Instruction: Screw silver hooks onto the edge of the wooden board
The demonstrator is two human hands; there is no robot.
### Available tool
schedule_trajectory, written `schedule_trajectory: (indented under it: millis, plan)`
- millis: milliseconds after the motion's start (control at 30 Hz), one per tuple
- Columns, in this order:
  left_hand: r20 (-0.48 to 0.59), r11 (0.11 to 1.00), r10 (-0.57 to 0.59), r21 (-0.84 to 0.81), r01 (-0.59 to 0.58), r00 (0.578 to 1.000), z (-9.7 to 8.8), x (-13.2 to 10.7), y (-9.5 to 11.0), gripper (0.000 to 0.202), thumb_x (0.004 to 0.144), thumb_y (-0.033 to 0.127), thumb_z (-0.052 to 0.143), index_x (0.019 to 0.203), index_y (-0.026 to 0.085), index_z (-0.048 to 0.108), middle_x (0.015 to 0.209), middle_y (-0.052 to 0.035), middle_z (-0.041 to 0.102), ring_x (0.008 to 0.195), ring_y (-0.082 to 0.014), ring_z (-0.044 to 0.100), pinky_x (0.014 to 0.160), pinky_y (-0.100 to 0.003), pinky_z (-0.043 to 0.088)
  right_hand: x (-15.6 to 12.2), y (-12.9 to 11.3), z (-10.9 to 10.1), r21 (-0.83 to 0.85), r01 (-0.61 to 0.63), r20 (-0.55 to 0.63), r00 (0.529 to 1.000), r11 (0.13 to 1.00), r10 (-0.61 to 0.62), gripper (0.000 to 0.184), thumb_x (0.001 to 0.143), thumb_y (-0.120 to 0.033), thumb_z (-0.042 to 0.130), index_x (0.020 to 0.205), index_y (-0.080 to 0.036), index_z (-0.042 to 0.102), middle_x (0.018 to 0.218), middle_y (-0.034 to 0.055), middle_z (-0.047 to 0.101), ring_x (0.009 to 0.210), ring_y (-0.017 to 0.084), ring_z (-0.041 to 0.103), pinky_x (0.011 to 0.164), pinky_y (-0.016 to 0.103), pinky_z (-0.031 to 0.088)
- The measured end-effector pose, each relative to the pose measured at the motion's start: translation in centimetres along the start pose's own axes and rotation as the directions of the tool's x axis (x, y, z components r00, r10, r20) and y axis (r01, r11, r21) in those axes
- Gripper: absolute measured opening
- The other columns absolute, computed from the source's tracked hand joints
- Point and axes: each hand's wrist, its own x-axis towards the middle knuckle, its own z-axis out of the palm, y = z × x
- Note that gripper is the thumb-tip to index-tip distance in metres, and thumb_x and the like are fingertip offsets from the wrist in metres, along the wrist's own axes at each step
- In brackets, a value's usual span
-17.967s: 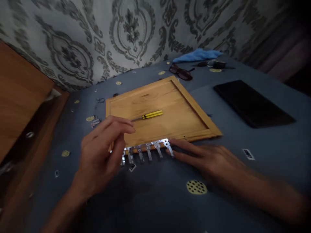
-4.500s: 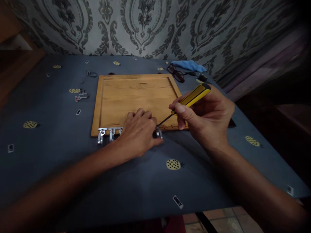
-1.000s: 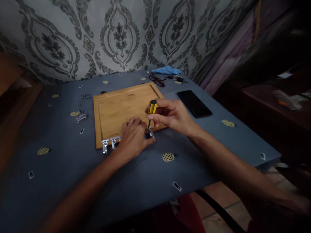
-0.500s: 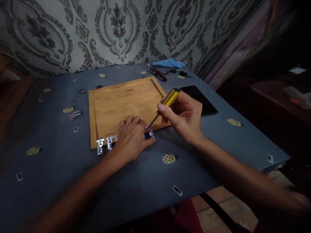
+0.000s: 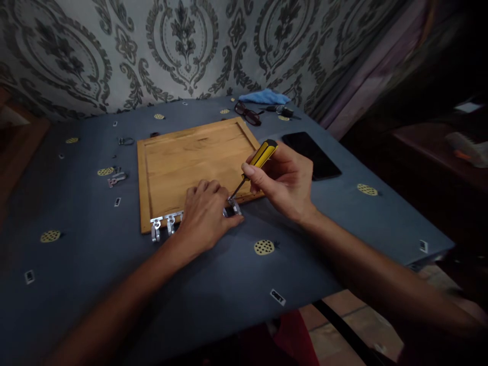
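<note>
In the head view, a framed wooden board point(image 5: 194, 165) lies flat on the table, with small silver metal hooks point(image 5: 155, 230) along its near edge. My left hand point(image 5: 204, 216) rests over that edge, its fingers on the wood and its thumb bent in front. Between them it grips a metal hook point(image 5: 235, 207), which the fingers partly cover. A yellow and black screwdriver point(image 5: 264, 153) is pinched in my right hand point(image 5: 294, 178), slanting down to the left. Its tip meets the top of the gripped hook; any screw there is too small to see.
The table point(image 5: 183, 315) has a blue-grey cover with pineapple prints. Right of the board lies a black tablet point(image 5: 324, 157). Glasses point(image 5: 249, 114), keys point(image 5: 284, 111) and a blue cloth point(image 5: 265, 96) are at the back. Loose metal pieces point(image 5: 117, 178) lie to the left.
The right hand and the screwdriver's handle have shifted slightly left. The left hand keeps its place on the board, and the whole view has moved a little.
</note>
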Motion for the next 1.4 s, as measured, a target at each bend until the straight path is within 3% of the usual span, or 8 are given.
schedule_trajectory:
  millis: [200,400,467,667,833,1033,1400]
  plan:
    - [-0.005,1.000,0.013,0.004,-0.013,1.000,0.1,0.0,-0.1,0.036,0.085,0.047,0.076,0.103,0.017,0.069,0.114,-0.0084,0.067,0.115,-0.0324,0.056,0.093,-0.047,0.045,-0.2,-0.6,-0.3,-0.076,0.075,0.119,0.991,0.994,-0.066,0.033,0.079,-0.045,0.083,0.073,-0.021,0.061,0.070,-0.0033,0.055,0.060,0.010,0.053,0.053,0.026,0.047]
    - [-0.016,1.000,0.023,0.005,-0.023,1.000,0.2,-0.1,-0.2,0.034,0.085,0.046,0.076,0.100,0.017,0.069,0.109,-0.0080,0.066,0.111,-0.0313,0.056,0.090,-0.045,0.045,1.1,-1.1,-1.6,0.049,-0.077,0.342,0.938,0.996,0.056,0.032,0.080,-0.048,0.081,0.085,-0.020,0.068,0.080,-0.0007,0.066,0.059,0.010,0.061,0.056,0.026,0.054]
    - [-0.025,1.000,0.030,-0.001,-0.030,0.999,0.3,-0.1,-0.2,0.034,0.084,0.047,0.077,0.100,0.018,0.069,0.108,-0.0077,0.066,0.111,-0.0312,0.056,0.090,-0.044,0.044,1.5,-1.0,-1.9,0.063,-0.107,0.364,0.928,0.992,0.077,0.032,0.081,-0.049,0.080,0.091,-0.020,0.070,0.085,0.0006,0.069,0.057,0.010,0.062,0.056,0.027,0.055]
    - [-0.025,1.000,0.022,0.008,-0.022,0.999,0.3,-0.1,-0.2,0.035,0.084,0.048,0.077,0.101,0.018,0.069,0.109,-0.0079,0.067,0.111,-0.0315,0.056,0.090,-0.044,0.044,1.0,-0.4,-1.3,0.039,-0.090,0.244,0.967,0.995,0.078,0.033,0.075,-0.047,0.086,0.076,-0.021,0.065,0.070,-0.0036,0.060,0.052,0.009,0.054,0.047,0.026,0.048]
    - [-0.014,1.000,0.016,0.010,-0.016,1.000,0.2,0.0,-0.1,0.035,0.084,0.048,0.077,0.101,0.018,0.069,0.110,-0.0079,0.067,0.112,-0.0319,0.056,0.090,-0.045,0.045,0.1,0.0,-0.3,-0.101,0.057,0.076,0.996,0.993,-0.050,0.035,0.074,-0.044,0.088,0.070,-0.023,0.059,0.067,-0.0033,0.053,0.056,0.011,0.049,0.049,0.028,0.045]
    - [-0.027,1.000,0.022,0.014,-0.022,0.999,0.2,-0.1,-0.2,0.036,0.084,0.047,0.077,0.101,0.017,0.069,0.109,-0.0085,0.067,0.111,-0.0316,0.056,0.089,-0.045,0.045,-0.4,-0.4,-0.3,-0.131,0.093,-0.086,0.991,0.987,-0.105,0.030,0.080,-0.047,0.082,0.077,-0.025,0.062,0.069,-0.0018,0.054,0.057,0.013,0.052,0.052,0.032,0.048]
    - [-0.022,1.000,0.014,0.014,-0.013,1.000,0.3,-0.1,-0.2,0.036,0.084,0.048,0.077,0.101,0.018,0.068,0.108,-0.0082,0.066,0.110,-0.0313,0.057,0.089,-0.044,0.045,-0.3,-0.2,-0.3,-0.184,0.086,0.002,0.996,0.979,-0.087,0.034,0.080,-0.048,0.081,0.072,-0.025,0.058,0.069,-0.0010,0.056,0.057,0.013,0.050,0.050,0.032,0.049]
